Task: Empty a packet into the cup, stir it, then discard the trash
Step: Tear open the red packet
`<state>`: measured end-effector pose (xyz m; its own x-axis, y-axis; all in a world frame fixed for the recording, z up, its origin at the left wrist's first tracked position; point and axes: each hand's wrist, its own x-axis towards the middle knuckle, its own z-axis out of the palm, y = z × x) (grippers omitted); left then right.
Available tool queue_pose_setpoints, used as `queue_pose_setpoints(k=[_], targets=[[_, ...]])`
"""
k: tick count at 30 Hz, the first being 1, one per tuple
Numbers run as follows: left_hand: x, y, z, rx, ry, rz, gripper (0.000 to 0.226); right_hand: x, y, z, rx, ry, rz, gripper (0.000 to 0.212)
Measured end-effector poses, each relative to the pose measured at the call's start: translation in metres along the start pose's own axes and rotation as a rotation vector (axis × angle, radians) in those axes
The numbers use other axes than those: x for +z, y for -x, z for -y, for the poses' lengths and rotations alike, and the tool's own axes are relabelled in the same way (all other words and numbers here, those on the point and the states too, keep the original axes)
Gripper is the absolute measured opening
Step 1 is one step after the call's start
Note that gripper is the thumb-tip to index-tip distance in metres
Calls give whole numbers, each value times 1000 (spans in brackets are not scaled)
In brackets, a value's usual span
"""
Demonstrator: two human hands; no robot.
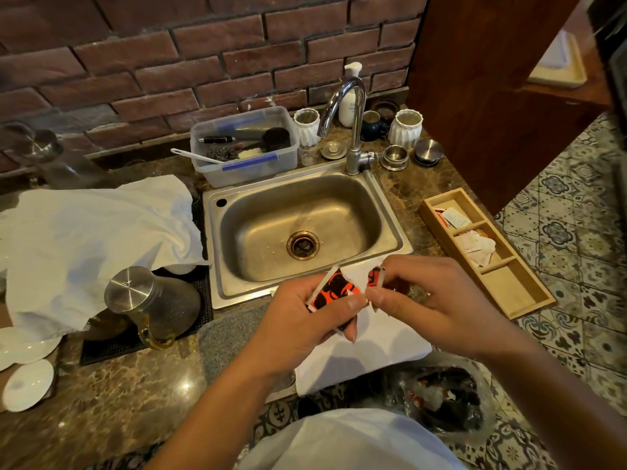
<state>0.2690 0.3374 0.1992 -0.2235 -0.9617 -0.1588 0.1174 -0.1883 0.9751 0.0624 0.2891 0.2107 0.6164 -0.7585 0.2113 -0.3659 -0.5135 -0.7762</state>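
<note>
Nearest, at 5 o'clock, a clear trash bag (444, 398) with dark waste sat on the patterned floor. Left hand (305, 320) pinched the bigger piece of a red-black packet (334, 288), thumb and fingers closed tight on it. Right hand (431, 300) pinched the torn-off strip (375, 278), fingers closed on it; the two pieces just beside each other, torn apart at the top. Both were held over a white towel (366, 354) at the counter edge, at 6 o'clock from the steel sink (383, 212). Glass carafe (152, 303) with metal lid at 9 o'clock. Wooden sachet tray (515, 293) at 3 o'clock. Farther, at 12, faucet (353, 113), plastic tub (244, 171). Cup: can't tell which.
</note>
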Motion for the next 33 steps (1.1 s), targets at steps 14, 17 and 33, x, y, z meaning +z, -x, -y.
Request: queue_pose_setpoints(k=[14,17,33], targets=[[16,-8,9,97,-7,-231,23,34,3,5,303,-474,-345,18],[22,-9,14,68,93,-313,22,33,4,5,488,-930,-709,22],[28,-21,34,-63,95,-202,37,27,72,-111,883,-404,-549,23]])
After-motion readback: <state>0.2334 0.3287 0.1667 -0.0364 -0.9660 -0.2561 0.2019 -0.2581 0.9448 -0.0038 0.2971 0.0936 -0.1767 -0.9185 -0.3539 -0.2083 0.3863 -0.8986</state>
